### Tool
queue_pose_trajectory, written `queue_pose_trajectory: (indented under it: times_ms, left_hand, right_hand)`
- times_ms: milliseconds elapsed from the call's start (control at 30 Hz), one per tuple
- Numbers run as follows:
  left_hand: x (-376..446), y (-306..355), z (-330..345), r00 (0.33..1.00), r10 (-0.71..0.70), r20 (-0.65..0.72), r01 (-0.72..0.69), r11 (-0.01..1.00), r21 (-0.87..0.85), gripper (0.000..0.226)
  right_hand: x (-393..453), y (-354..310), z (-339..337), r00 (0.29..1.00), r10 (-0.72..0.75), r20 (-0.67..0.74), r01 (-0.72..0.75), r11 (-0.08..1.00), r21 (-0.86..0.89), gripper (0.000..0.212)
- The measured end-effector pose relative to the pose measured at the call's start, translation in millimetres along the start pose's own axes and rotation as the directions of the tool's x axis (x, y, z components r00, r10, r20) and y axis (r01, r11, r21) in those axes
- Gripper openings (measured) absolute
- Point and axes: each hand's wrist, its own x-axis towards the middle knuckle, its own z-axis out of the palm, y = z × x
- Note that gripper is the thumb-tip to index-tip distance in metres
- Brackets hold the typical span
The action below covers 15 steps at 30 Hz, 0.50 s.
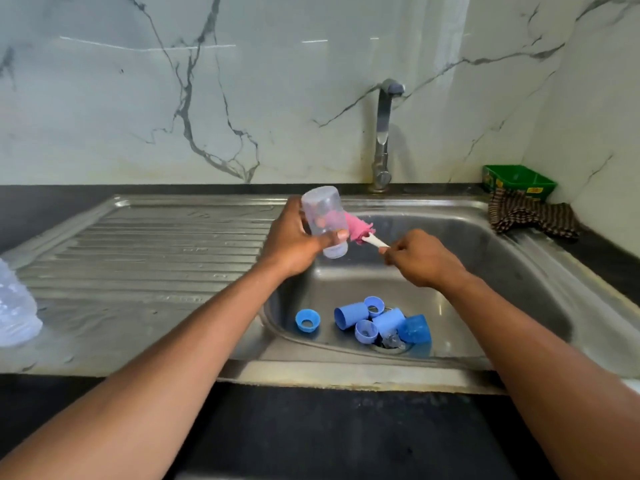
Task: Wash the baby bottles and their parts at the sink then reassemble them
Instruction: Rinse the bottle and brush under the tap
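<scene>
My left hand point(294, 237) grips a clear baby bottle point(323, 216), held upside down above the sink basin point(485, 271). My right hand point(420, 259) pinches the white handle of a pink bottle brush point(360, 228), whose sponge head lies against the bottle's right side. On the basin floor around the drain lie several blue parts: a collar ring point(307, 320), a cylindrical cap point(350, 315), another ring point(374, 304), a darker blue cap point(415, 329).
A steel tap point(383, 133) stands behind the basin. The ribbed draining board point(138, 258) stretches left, with a clear plastic bottle point(15, 306) at its left edge. A striped cloth point(530, 216) and a green tub point(519, 180) sit at the back right.
</scene>
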Motion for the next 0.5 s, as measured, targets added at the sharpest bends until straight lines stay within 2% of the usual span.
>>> queue_pose_trajectory:
  times_ms: [100, 200, 333, 433, 500]
  left_hand:
    - [-15.0, 19.3, -23.9, 0.992, -0.068, -0.105, 0.063, 0.997, -0.055, 0.087]
    - [-40.2, 29.7, -58.9, 0.974, -0.046, -0.22, 0.035, 0.998, -0.055, 0.085]
    - [-101.9, 19.8, -116.3, 0.936, 0.022, -0.352, -0.004, 0.999, 0.052, 0.071]
    - [-151.1, 7.3, -153.8, 0.887, 0.045, -0.46, 0.007, 0.994, 0.111, 0.07]
    - [-172.1, 3.9, -176.6, 0.855, 0.041, -0.517, 0.042, 0.988, 0.147, 0.069]
  right_hand:
    - [-17.7, -14.5, -3.2, 0.998, -0.059, 0.023, 0.059, 0.998, 0.02, 0.03]
    - [-40.3, -32.0, -1.6, 0.985, -0.174, -0.023, 0.175, 0.983, 0.062, 0.026]
    - [-65.3, -69.5, 11.8, 0.936, -0.346, -0.064, 0.347, 0.938, 0.017, 0.021]
    - [-78.2, -109.7, 29.6, 0.897, -0.441, -0.025, 0.437, 0.895, -0.094, 0.024]
    - [-82.5, -141.2, 46.0, 0.871, -0.49, 0.003, 0.489, 0.869, -0.074, 0.023]
